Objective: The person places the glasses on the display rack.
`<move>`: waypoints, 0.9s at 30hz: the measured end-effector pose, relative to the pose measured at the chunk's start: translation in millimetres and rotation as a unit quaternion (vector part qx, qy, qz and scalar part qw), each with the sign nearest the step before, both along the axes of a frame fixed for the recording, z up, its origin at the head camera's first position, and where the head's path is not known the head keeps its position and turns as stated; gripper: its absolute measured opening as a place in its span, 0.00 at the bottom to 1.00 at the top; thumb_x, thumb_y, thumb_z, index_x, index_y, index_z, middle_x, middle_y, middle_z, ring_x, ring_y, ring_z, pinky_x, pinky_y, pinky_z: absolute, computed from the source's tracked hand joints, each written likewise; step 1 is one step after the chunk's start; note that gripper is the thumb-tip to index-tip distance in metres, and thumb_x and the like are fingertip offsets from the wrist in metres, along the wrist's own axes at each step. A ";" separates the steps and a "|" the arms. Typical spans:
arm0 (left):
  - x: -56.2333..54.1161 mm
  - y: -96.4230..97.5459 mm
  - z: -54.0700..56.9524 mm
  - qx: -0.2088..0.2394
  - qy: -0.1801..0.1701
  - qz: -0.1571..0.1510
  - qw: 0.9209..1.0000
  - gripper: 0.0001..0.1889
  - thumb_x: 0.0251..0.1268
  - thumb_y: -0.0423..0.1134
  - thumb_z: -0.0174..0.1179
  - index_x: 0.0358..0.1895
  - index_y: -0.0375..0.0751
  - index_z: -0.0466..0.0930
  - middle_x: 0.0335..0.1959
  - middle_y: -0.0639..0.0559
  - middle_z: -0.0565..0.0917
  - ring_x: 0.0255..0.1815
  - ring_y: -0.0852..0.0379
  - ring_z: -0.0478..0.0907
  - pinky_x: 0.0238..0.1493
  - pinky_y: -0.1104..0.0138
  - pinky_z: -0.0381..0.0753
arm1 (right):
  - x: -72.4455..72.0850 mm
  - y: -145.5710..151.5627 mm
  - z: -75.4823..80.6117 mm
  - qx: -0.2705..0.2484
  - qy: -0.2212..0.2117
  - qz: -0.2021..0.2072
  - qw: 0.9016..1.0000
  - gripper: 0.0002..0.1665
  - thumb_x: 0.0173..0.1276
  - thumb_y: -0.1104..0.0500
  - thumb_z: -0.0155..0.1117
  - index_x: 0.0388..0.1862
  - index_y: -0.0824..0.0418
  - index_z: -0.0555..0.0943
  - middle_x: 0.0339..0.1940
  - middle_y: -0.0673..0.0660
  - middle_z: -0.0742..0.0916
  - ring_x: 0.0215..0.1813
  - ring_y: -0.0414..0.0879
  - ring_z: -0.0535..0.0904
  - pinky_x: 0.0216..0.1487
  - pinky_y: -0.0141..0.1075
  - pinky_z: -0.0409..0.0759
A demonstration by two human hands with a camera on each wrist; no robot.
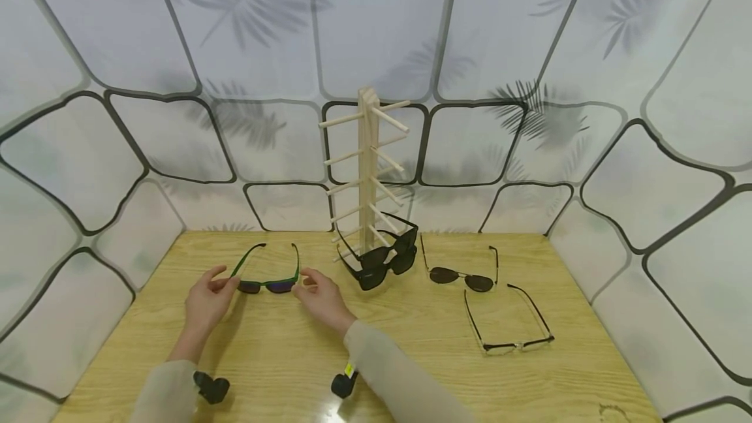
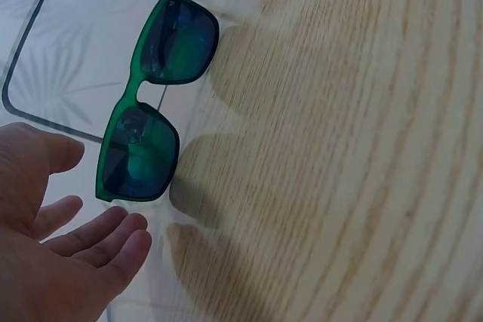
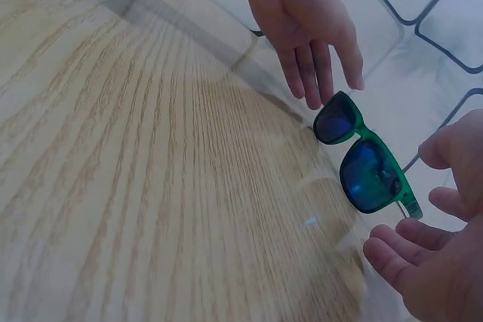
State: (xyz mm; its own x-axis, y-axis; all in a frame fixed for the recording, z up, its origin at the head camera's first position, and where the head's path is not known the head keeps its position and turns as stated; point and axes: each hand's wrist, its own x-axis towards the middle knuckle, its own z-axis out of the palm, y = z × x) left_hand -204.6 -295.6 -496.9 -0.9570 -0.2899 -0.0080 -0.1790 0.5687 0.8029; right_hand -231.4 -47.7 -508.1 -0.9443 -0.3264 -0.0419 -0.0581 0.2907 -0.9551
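Observation:
A pair of green-framed sunglasses [image 1: 279, 286] with dark blue-green lenses sits on the left part of the table, temples unfolded toward the back wall. My left hand [image 1: 207, 302] is at its left end, thumb and fingers spread apart around the hinge corner. At the right end is my right hand [image 1: 326, 300], its thumb also held away from the loosely bent fingers. Both wrist views show a gap between thumb and fingers, with the frame's corner [image 3: 411, 205] close to the right fingertips. Neither hand grips the sunglasses.
A wooden glasses rack [image 1: 368, 168] with several pegs stands at the back centre. Two black sunglasses [image 1: 376, 274] are stacked low on it. To its right lie thin-framed sunglasses [image 1: 461, 278] and clear eyeglasses [image 1: 517, 346]. Patterned fabric walls [image 1: 376, 31] enclose the table.

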 end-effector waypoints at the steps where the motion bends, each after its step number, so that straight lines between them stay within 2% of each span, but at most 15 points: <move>1: -0.5 0.2 0.0 -0.001 0.000 -0.002 1.000 0.33 0.83 0.49 0.55 0.79 0.31 0.64 0.66 0.26 0.80 0.63 0.31 0.82 0.36 0.75 0.81 | -0.5 -0.5 -0.1 0.001 0.000 -0.001 1.000 0.30 0.80 0.49 0.62 0.77 0.56 0.75 0.65 0.62 0.84 0.65 0.58 0.82 0.64 0.54 0.83; 10: -6.1 0.0 -3.6 0.002 -0.006 -0.006 1.000 0.31 0.83 0.47 0.54 0.78 0.31 0.65 0.66 0.22 0.78 0.65 0.28 0.79 0.45 0.60 0.89 | -5.6 -3.2 -3.5 0.005 0.009 0.009 1.000 0.32 0.80 0.50 0.63 0.77 0.59 0.73 0.64 0.62 0.84 0.64 0.58 0.83 0.64 0.52 0.83; 19: -5.4 -0.3 -3.9 -0.004 -0.003 -0.017 1.000 0.28 0.82 0.46 0.56 0.75 0.30 0.70 0.62 0.22 0.81 0.59 0.29 0.82 0.33 0.71 0.82 | -7.9 -8.6 -7.2 0.002 0.005 0.027 1.000 0.31 0.81 0.50 0.62 0.78 0.58 0.73 0.65 0.61 0.84 0.65 0.57 0.83 0.63 0.50 0.84; 27: -6.9 -0.7 -5.9 -0.008 0.005 -0.014 1.000 0.27 0.81 0.44 0.58 0.74 0.30 0.71 0.60 0.23 0.83 0.56 0.31 0.84 0.32 0.72 0.81 | -8.2 -11.3 -7.9 -0.005 0.003 0.022 1.000 0.30 0.80 0.51 0.62 0.76 0.60 0.75 0.62 0.59 0.85 0.62 0.54 0.84 0.61 0.49 0.85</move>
State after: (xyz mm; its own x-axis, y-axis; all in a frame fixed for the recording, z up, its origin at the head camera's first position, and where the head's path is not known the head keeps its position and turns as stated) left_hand -211.5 -296.3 -502.8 -0.9647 -0.2632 0.0063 -0.1546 0.5857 0.7956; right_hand -239.6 -59.0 -515.9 -0.9289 -0.3688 -0.0328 -0.0769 0.2786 -0.9573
